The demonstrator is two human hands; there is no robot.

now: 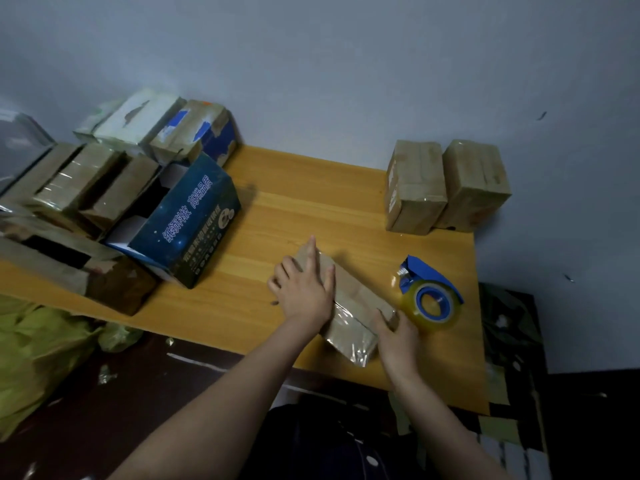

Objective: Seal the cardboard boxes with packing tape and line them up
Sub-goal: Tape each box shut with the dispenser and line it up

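"高端品质" on the blue box (pixel 187 223)

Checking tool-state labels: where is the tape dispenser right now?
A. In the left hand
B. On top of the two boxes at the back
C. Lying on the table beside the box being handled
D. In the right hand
C: the tape dispenser lies on the table with no hand on it. The left hand presses flat on the box, and the right hand holds its side.

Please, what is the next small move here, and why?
Probably the right hand should smooth down the tape that sticks out loose at the near end of the box; the left hand lies flat on top, steadying it, and the dispenser is set aside.
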